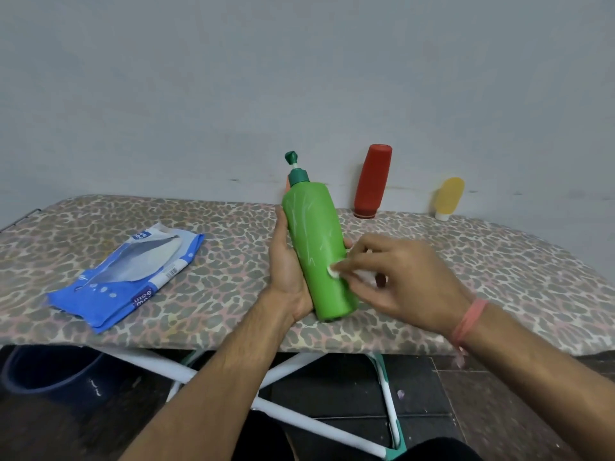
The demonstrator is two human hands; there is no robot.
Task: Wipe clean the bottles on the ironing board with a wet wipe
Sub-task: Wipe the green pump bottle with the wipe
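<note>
Left hand: you gripped the smooth green pump bottle, tilted, above the leopard-print ironing board.
Right hand: you pinched a crumpled white wet wipe against the bottle's side.
Two o'clock: red bottle, yellow bottle, both upside-down.

Green pump bottle, red bottle, yellow tube, blue wipes pack, leopard-print ironing board, white wipe.

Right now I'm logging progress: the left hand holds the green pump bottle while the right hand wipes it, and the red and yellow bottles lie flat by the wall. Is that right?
Not quite. In the head view the red bottle and yellow bottle stand on their caps by the wall. The rest holds: the left hand holds the green pump bottle while the right hand wipes it with the wet wipe.
</note>
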